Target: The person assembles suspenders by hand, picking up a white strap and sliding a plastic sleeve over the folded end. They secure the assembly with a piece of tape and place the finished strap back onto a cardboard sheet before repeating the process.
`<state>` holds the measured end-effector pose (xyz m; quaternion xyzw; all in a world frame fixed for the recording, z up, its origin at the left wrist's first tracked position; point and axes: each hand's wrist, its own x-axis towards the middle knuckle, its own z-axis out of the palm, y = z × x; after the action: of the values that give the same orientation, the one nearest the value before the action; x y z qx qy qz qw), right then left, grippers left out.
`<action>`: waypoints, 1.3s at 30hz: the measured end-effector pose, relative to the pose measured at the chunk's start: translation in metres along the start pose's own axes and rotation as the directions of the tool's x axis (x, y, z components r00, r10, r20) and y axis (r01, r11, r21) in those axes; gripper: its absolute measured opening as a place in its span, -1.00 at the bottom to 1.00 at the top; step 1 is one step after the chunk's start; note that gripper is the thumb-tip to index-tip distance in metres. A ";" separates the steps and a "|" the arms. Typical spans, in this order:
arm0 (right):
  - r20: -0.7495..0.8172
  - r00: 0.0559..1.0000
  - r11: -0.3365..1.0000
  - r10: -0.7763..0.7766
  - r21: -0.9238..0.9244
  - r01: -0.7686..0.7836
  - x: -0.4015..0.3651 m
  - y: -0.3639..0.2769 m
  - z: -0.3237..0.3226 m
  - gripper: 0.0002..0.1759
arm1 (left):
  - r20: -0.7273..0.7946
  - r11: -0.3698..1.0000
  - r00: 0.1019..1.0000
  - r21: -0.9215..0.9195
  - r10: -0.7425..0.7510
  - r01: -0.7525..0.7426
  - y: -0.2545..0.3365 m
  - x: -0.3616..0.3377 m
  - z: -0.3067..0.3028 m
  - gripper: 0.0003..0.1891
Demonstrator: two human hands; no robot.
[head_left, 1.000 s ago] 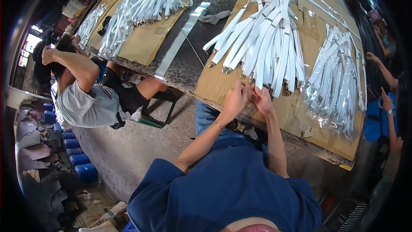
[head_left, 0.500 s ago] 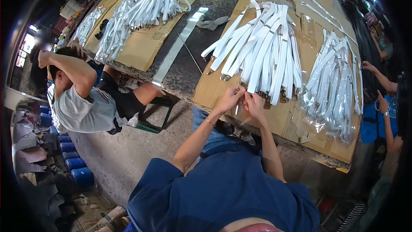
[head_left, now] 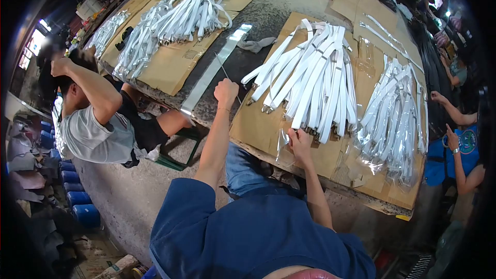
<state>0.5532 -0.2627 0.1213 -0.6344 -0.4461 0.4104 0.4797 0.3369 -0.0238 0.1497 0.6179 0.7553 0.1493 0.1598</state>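
Observation:
A pile of white suspenders (head_left: 318,67) with metal clips lies fanned out on a cardboard sheet in front of me. My right hand (head_left: 300,143) pinches the clip end of one strap at the pile's near edge. Beside these fingers hangs a small piece of clear plastic (head_left: 282,142). Farther left, my left hand (head_left: 226,93) is closed at a thin dark rod (head_left: 220,64) lying on the table; the fingers hide part of the rod. A long strip of clear plastic (head_left: 209,70) lies just left of the rod.
More suspenders in clear bags (head_left: 392,116) lie to the right, and further heaps of suspenders (head_left: 191,15) at the far left. A grey cloth (head_left: 256,45) rests behind the rod. One person (head_left: 106,129) sits at left; another person's arm (head_left: 457,152) shows at right.
My left hand has left the strap end and moved left to the rod. My right hand stays at the strap. The view has shifted slightly.

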 end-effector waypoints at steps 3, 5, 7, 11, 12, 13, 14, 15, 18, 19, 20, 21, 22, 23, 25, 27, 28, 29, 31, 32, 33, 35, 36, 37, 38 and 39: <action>0.013 0.999 0.994 0.044 0.102 -0.045 -0.001 0.005 0.000 -0.64 | 0.028 0.997 0.998 -0.051 -0.057 0.059 -0.001 0.007 -0.005 -0.64; 0.025 0.998 0.985 0.062 0.159 -0.065 -0.003 0.002 0.001 -0.64 | 0.046 0.995 0.996 -0.056 -0.075 0.078 -0.001 0.009 -0.007 -0.63; 0.036 0.998 0.986 0.056 0.154 -0.061 -0.001 0.007 0.001 -0.64 | -0.008 0.994 0.996 -0.074 -0.086 0.085 -0.003 0.011 -0.005 -0.62; 0.038 0.999 0.985 0.027 0.171 -0.033 -0.001 0.009 0.000 -0.64 | 0.001 0.994 0.997 -0.073 -0.076 0.076 -0.005 0.017 -0.007 -0.63; 0.037 0.999 0.985 0.027 0.172 -0.033 0.000 0.010 0.000 -0.64 | 0.003 0.994 0.997 -0.074 -0.081 0.082 -0.007 0.020 -0.007 -0.63; 0.035 0.999 0.985 0.024 0.168 -0.030 0.000 0.010 0.001 -0.64 | 0.006 0.993 0.996 -0.074 -0.087 0.087 -0.008 0.023 -0.007 -0.63; 0.033 0.999 0.986 0.023 0.163 -0.028 0.000 0.011 0.001 -0.64 | 0.006 0.994 0.996 -0.075 -0.085 0.085 -0.009 0.027 -0.008 -0.63; 0.031 0.999 0.986 0.023 0.163 -0.028 0.000 0.009 0.000 -0.64 | -0.024 0.994 0.996 -0.070 -0.091 0.090 -0.011 0.033 -0.007 -0.64; 0.037 0.999 0.991 0.005 0.131 -0.009 -0.002 0.007 -0.001 -0.64 | -0.087 0.995 0.993 -0.066 -0.079 0.073 -0.018 0.043 -0.006 -0.67; 0.042 0.999 0.988 0.010 0.152 -0.016 -0.002 0.008 -0.001 -0.64 | -0.123 0.997 0.991 -0.065 -0.058 0.050 -0.019 0.044 -0.007 -0.67; 0.046 0.999 0.984 0.013 0.174 -0.021 -0.002 0.008 0.000 -0.65 | -0.124 0.997 0.991 -0.064 -0.059 0.051 -0.021 0.042 -0.006 -0.67; 0.048 0.999 0.984 0.013 0.176 -0.021 -0.002 0.008 0.000 -0.65 | -0.182 0.999 0.983 -0.035 -0.018 0.012 -0.018 0.033 -0.012 -0.68; 0.043 0.999 0.980 0.022 0.198 -0.031 -0.001 0.008 0.001 -0.65 | -0.238 1.000 0.971 -0.002 0.027 -0.028 -0.018 0.024 -0.016 -0.69; 0.036 0.999 0.974 0.034 0.221 -0.041 -0.002 0.009 0.001 -0.65 | -0.236 1.000 0.971 0.002 0.031 -0.032 -0.020 0.014 -0.019 -0.69; 0.035 0.999 0.974 0.032 0.224 -0.039 -0.003 0.008 0.002 -0.65 | -0.292 0.965 0.943 -0.157 0.159 -0.211 -0.028 -0.017 -0.024 -0.69; 0.025 0.999 0.972 0.046 0.227 -0.051 0.000 0.006 0.001 -0.66 | -0.239 0.919 0.945 -0.271 0.225 -0.287 -0.027 -0.068 -0.023 -0.72; 0.041 0.999 0.977 0.035 0.211 -0.043 0.001 0.006 0.000 -0.67 | -0.123 0.902 0.950 -0.299 0.288 -0.312 -0.025 -0.095 -0.018 -0.71; 0.055 0.998 0.980 0.035 0.192 -0.045 -0.003 0.009 -0.003 -0.69 | 0.005 0.885 0.938 -0.334 0.347 -0.325 -0.024 -0.127 -0.012 -0.69; 0.020 0.998 0.974 0.060 0.216 -0.063 -0.004 0.003 -0.001 -0.69 | 0.165 0.813 0.861 -0.453 0.480 -0.366 -0.006 -0.191 -0.013 -0.66; 0.011 0.999 0.970 0.050 0.238 -0.051 -0.005 0.002 0.000 -0.70 | 0.211 0.808 0.849 -0.480 0.485 -0.342 0.002 -0.209 -0.010 -0.63; 0.009 0.998 0.970 0.061 0.236 -0.062 -0.004 0.002 0.000 -0.70 | 0.246 0.801 0.836 -0.505 0.491 -0.321 0.008 -0.221 -0.008 -0.61; 0.010 1.000 0.960 0.022 0.280 -0.023 -0.005 0.003 0.001 -0.70 | 0.318 0.860 0.842 -0.423 0.436 -0.285 0.014 -0.222 0.000 -0.53; -0.004 0.999 0.961 0.035 0.273 -0.032 -0.005 0.005 0.002 -0.70 | 0.251 0.831 0.847 -0.450 0.469 -0.327 0.018 -0.219 0.003 -0.47; -0.006 0.999 0.962 0.032 0.273 -0.029 -0.004 0.010 0.001 -0.70 | 0.180 0.800 0.848 -0.472 0.498 -0.369 0.022 -0.217 0.004 -0.40; -0.025 1.000 0.977 -0.013 0.211 0.018 -0.003 0.015 0.001 -0.70 | 0.195 0.778 0.789 -0.416 0.582 -0.471 0.023 -0.215 0.002 -0.31; -0.044 0.997 0.987 -0.063 0.148 0.069 -0.002 0.012 0.000 -0.71 | 0.188 0.774 0.788 -0.416 0.587 -0.478 0.025 -0.214 0.003 -0.31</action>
<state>0.5543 -0.2667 0.1097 -0.5894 -0.4254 0.4142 0.5479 0.4001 -0.2283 0.1700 0.7855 0.4735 0.2212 0.3315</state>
